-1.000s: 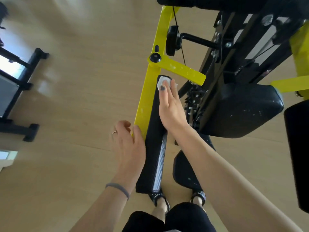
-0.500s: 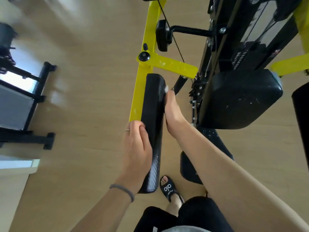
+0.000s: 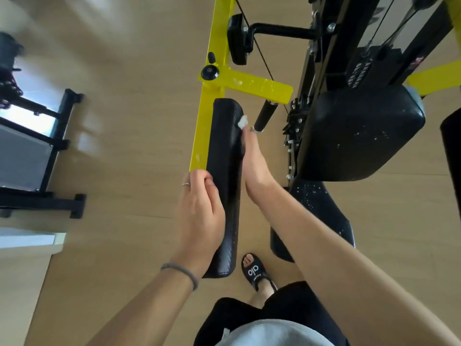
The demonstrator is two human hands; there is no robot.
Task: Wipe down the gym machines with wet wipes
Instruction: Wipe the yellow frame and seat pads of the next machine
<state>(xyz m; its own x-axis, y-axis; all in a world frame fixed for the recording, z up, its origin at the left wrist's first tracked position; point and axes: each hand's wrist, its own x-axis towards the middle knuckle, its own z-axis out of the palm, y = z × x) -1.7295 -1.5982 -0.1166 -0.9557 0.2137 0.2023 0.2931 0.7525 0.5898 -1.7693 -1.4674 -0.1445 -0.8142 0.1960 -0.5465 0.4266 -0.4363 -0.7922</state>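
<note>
A pale wood-look floor (image 3: 129,151) fills the room, seen from above, with a black-framed piece of equipment (image 3: 32,156) at the left edge catching window light. A yellow-framed gym machine (image 3: 214,78) with black steel uprights and cables occupies the upper right; a large black seat cushion (image 3: 359,136) speckled with white marks hangs near its weight stack, and a second black pad (image 3: 321,216) sits below it. A long, narrow black arm pad (image 3: 225,171) runs down the middle of the frame, mounted along the yellow bar.

The person stands over it in black shorts, one foot in a black slide sandal (image 3: 255,270) on the floor just beside the pad's near end. The left hand (image 3: 200,216), with a ring and a grey wristband, lies along the pad's left edge, its grip curled around that edge and the yellow bar behind it. The right hand (image 3: 254,168) reaches farther up the pad's right side, arm extended, fingers straight and pressed flat against the pad. A small white wet wipe (image 3: 242,121) shows at its fingertips, trapped between them and the pad's upper right edge, close to a black cylindrical handle (image 3: 265,114).
</note>
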